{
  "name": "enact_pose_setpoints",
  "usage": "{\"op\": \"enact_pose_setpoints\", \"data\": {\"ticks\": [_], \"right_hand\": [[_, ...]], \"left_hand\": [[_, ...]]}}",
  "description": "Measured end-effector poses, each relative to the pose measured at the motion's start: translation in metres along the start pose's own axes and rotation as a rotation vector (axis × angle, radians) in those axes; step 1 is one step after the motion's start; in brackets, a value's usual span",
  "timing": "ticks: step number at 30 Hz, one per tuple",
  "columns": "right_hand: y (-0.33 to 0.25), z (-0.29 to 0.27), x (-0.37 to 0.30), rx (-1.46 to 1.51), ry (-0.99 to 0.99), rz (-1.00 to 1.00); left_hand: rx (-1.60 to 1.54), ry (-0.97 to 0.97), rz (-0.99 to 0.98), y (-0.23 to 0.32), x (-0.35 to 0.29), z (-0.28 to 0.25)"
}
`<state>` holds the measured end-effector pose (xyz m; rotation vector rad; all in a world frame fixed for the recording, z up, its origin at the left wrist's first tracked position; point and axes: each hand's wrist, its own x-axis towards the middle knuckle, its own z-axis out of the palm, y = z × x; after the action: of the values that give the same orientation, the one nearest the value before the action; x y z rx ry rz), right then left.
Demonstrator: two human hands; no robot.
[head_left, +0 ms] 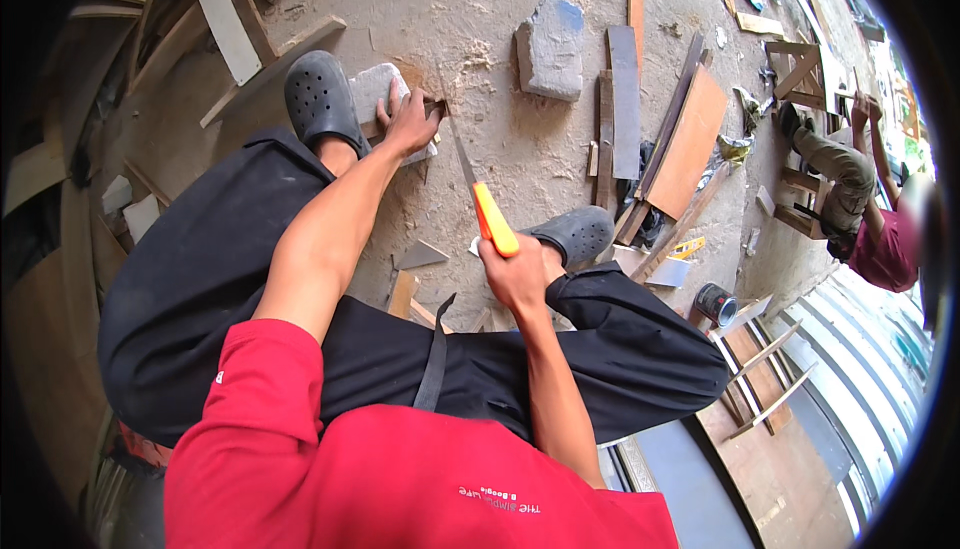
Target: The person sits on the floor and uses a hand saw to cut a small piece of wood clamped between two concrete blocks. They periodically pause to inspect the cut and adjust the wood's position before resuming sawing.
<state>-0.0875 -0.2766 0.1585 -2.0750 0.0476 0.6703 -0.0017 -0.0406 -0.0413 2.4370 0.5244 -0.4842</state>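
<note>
A handsaw [494,221] with a yellow-orange handle is gripped in my right hand [516,275], in front of my body. Its thin blade points away from me and passes close to the end of a small brown piece of wood [436,109]. My left hand [408,125] holds that wood down on a pale concrete block [372,87], its fingers bent over it. Most of the wood is hidden under the hand. Beside the block is my left foot in a dark clog [322,99]. The other clog [580,234] is near my right hand.
Another concrete block [551,49] stands on the dusty floor ahead. Boards [688,139] lie to the right, with a paint can [715,304] nearer. Planks [222,11] are piled at the left. Offcuts [422,254] lie between my legs. A person [880,224] works at the far right.
</note>
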Motion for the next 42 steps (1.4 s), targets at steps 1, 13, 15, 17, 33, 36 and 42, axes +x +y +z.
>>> {"op": "enact_pose_setpoints", "data": {"ticks": [1,13,15,17,33,36,42], "right_hand": [[-0.002,0.008,0.014,-0.014,0.022,0.001],[-0.029,-0.028,-0.007,0.064,-0.007,0.097],[-0.026,-0.024,-0.015,0.066,0.025,-0.034],[-0.036,-0.019,-0.017,0.092,0.078,-0.093],[-0.059,-0.009,-0.016,0.021,0.13,-0.111],[-0.054,-0.019,-0.027,0.045,0.108,-0.178],[-0.071,-0.012,-0.011,-0.018,0.093,-0.114]], "left_hand": [[0.017,0.012,0.026,0.004,-0.001,0.0],[0.234,-0.028,0.089,0.009,0.002,-0.007],[0.269,-0.087,0.033,0.012,-0.006,-0.01],[0.236,-0.101,0.022,0.008,-0.003,-0.01],[0.089,-0.153,0.086,-0.004,0.005,-0.013],[0.098,-0.142,0.082,-0.006,0.003,-0.011],[0.106,-0.112,0.106,-0.003,0.003,-0.011]]}}
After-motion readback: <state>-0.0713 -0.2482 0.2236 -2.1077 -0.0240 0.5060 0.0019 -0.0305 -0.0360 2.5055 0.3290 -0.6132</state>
